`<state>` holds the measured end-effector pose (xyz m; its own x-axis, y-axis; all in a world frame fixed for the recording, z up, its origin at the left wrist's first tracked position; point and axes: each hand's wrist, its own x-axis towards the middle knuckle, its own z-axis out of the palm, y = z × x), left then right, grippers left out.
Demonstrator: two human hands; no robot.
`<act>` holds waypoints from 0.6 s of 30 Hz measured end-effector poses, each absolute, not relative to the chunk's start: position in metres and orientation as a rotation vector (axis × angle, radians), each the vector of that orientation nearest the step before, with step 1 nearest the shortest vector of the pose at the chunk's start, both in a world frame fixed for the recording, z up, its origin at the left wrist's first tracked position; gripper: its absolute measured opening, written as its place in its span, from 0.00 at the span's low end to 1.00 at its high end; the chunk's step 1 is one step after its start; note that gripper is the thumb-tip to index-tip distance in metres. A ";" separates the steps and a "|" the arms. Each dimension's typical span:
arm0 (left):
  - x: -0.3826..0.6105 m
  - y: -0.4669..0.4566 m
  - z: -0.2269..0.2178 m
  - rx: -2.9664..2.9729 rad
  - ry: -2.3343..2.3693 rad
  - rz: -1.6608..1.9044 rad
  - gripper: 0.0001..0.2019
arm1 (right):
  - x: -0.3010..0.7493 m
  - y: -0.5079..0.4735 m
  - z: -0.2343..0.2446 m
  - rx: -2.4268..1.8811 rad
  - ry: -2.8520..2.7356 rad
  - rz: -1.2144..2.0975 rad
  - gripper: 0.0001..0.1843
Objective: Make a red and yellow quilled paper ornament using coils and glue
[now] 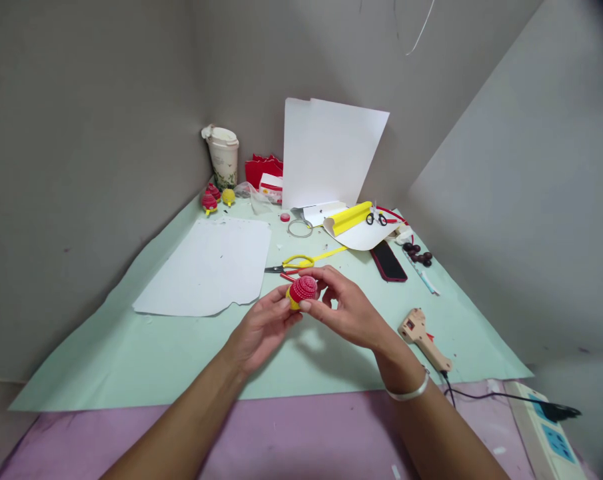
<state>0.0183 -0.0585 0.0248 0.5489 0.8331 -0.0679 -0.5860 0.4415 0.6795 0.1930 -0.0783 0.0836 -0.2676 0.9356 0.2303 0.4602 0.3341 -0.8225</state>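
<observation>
Both my hands meet over the pale green sheet (131,353) and hold a small paper piece: a red coiled dome (304,289) sitting on a yellow base (293,304). My left hand (264,327) grips the yellow base from below and the left. My right hand (344,303) pinches the red dome from the right, its fingers curled round it. Yellow-handled scissors (296,262) lie just behind the hands.
A white sheet (206,263) lies at the left. A glue gun (421,337) with its cord lies at the right, near a power strip (541,430). Further back are a phone (388,261), a yellow paper roll (350,217), a cup (224,157), finished paper pieces (211,199) and a propped white board (331,150).
</observation>
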 end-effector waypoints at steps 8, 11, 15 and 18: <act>0.019 -0.059 0.024 0.685 0.425 0.904 0.17 | 0.193 -0.076 0.079 -1.255 -1.881 0.830 0.23; 0.019 -0.058 0.024 0.741 0.488 0.909 0.16 | 0.194 -0.075 0.076 -1.233 -1.889 0.833 0.24; 0.017 -0.054 0.021 0.902 0.588 0.908 0.17 | 0.198 -0.073 0.071 -1.218 -1.900 0.847 0.23; 0.015 -0.050 0.018 1.062 0.701 0.907 0.19 | 0.201 -0.070 0.067 -1.237 -1.914 0.867 0.24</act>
<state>0.0149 -0.0502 0.0176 0.4661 0.8829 -0.0572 -0.2784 0.2077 0.9377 0.2011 -0.0705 0.0668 -0.3094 0.9319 0.1895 0.4722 0.3235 -0.8200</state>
